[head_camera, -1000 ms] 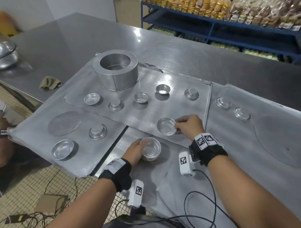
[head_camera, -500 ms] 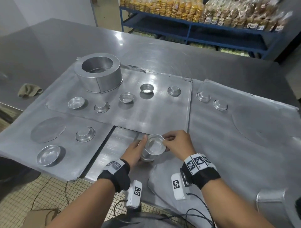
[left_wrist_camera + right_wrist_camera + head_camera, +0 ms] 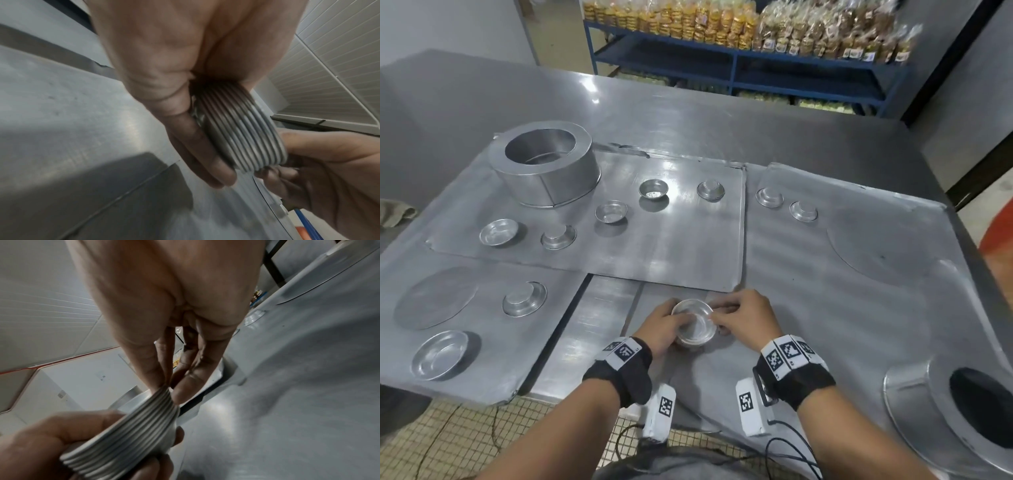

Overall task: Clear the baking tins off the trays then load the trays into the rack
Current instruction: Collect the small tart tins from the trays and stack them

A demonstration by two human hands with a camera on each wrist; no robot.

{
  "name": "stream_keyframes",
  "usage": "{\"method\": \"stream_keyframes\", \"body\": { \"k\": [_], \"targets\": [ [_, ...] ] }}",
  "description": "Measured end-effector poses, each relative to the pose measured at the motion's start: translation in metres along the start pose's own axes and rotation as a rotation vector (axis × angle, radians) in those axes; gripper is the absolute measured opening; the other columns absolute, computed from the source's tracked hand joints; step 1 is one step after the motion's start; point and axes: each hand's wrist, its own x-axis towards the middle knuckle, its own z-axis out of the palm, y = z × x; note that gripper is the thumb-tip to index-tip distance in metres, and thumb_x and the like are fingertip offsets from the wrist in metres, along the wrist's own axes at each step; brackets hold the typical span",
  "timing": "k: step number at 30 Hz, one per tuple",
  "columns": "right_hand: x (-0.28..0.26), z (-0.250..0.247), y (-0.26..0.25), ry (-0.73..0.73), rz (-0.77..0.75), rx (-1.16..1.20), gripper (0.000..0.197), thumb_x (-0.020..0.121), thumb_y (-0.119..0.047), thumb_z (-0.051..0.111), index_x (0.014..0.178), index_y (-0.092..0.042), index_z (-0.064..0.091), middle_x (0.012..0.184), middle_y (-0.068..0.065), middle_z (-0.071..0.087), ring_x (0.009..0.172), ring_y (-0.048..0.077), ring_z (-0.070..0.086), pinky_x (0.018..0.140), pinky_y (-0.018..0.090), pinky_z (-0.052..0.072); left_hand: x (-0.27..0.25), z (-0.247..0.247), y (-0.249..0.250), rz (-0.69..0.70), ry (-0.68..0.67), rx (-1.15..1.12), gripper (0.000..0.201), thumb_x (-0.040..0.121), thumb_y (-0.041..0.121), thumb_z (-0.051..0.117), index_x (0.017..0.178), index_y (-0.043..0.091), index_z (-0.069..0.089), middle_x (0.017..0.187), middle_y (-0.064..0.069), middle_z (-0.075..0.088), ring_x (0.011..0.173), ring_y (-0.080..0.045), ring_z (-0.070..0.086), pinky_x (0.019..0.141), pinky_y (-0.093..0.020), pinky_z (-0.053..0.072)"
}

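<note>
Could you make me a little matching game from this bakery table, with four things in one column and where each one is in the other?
Things:
1. stack of small tins
2. tall ring mould
3. cloth
4. packed baked goods

Places:
A. on the blue shelves behind the table
B. on the far left corner of the middle tray
C. at the table's left edge
D. held between the left hand and right hand

Pairs: 1-D, 2-B, 3-C, 4-A
</note>
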Motion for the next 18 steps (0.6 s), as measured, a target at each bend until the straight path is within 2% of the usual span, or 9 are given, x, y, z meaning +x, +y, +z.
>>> {"method": "stream_keyframes", "body": {
  "k": [2,4,6,9,10,12,14,16,18],
  "targets": [
    [-0.004,-0.004,0.006,-0.022,0.021,0.009,0.018,0.077,-0.01,0.077,0.09,-0.021,0.081,0.072,-0.001,0.076,0.06,0.007,0.071,0.067,0.03,0.063,0.001,0.006,0.001,-0.002,-0.036,0.003,0.026,0.074,0.016,0.071,0.098,0.011,0.063,0.094,-0.011,0.066,0.091,-0.027,0.062,0.095,-0.062,0.048],
    [-0.008,-0.006,0.01,-0.069,0.085,0.063,0.017,0.079,-0.01,0.077,0.086,-0.024,0.08,0.076,0.001,0.077,0.064,0.012,0.074,0.062,0.033,0.063,0.001,0.012,0.003,-0.006,-0.079,0.008,0.019,0.083,0.011,0.069,0.1,0.013,0.063,0.098,-0.013,0.067,0.093,-0.029,0.063,0.094,-0.061,0.049],
    [-0.011,-0.007,0.016,-0.091,0.172,0.13,0.019,0.075,-0.003,0.076,0.084,-0.02,0.078,0.079,0.006,0.077,0.07,0.022,0.076,0.063,0.039,0.062,0.001,0.019,0.005,-0.022,-0.127,0.007,0.022,0.081,0.013,0.069,0.102,0.013,0.062,0.1,-0.016,0.067,0.093,-0.03,0.064,0.09,-0.058,0.05],
    [-0.013,-0.009,0.027,0.007,0.233,0.162,0.023,0.065,-0.001,0.074,0.087,-0.009,0.077,0.082,0.012,0.076,0.073,0.028,0.075,0.063,0.05,0.062,-0.001,0.032,0.009,-0.076,-0.178,-0.005,0.021,0.088,0.005,0.062,0.109,0.01,0.059,0.098,-0.015,0.065,0.09,-0.03,0.062,0.077,-0.044,0.054],
    [-0.014,-0.011,0.03,0.043,0.246,0.163,0.025,0.065,0.0,0.075,0.088,-0.008,0.076,0.084,0.012,0.075,0.073,0.028,0.075,0.061,0.049,0.062,-0.001,0.036,0.011,-0.076,-0.188,0.019,0.023,0.087,0.004,0.063,0.109,0.008,0.06,0.097,-0.015,0.066,0.088,-0.03,0.062,0.075,-0.042,0.055],
    [-0.016,-0.015,0.037,0.091,0.268,0.139,0.027,0.065,0.0,0.076,0.091,-0.007,0.077,0.085,0.011,0.075,0.075,0.025,0.075,0.058,0.045,0.062,0.002,0.04,0.012,-0.023,-0.202,0.152,0.036,0.071,0.014,0.068,0.107,0.007,0.065,0.098,-0.014,0.07,0.089,-0.029,0.066,0.081,-0.045,0.056],
    [-0.018,-0.019,0.042,0.11,0.302,0.163,0.025,0.066,0.004,0.076,0.089,-0.006,0.076,0.085,0.012,0.073,0.074,0.026,0.074,0.056,0.045,0.062,0.006,0.044,0.013,0.048,-0.225,0.329,0.044,0.06,0.022,0.065,0.102,0.011,0.071,0.094,-0.009,0.074,0.088,-0.023,0.067,0.085,-0.039,0.055],
    [-0.02,-0.023,0.047,0.123,0.332,0.179,0.023,0.067,0.008,0.075,0.086,-0.004,0.075,0.083,0.012,0.071,0.072,0.026,0.073,0.055,0.046,0.061,0.009,0.047,0.014,0.08,-0.238,0.494,0.037,0.058,0.028,0.065,0.093,0.017,0.074,0.083,-0.001,0.072,0.081,-0.018,0.066,0.08,-0.03,0.053],
    [-0.022,-0.026,0.051,0.121,0.349,0.182,0.02,0.069,0.01,0.074,0.081,-0.005,0.074,0.081,0.011,0.07,0.069,0.025,0.073,0.053,0.043,0.061,0.012,0.05,0.015,0.091,-0.254,0.621,0.033,0.059,0.034,0.066,0.088,0.02,0.075,0.08,0.001,0.072,0.079,-0.019,0.066,0.077,-0.03,0.052]
  ]
}}
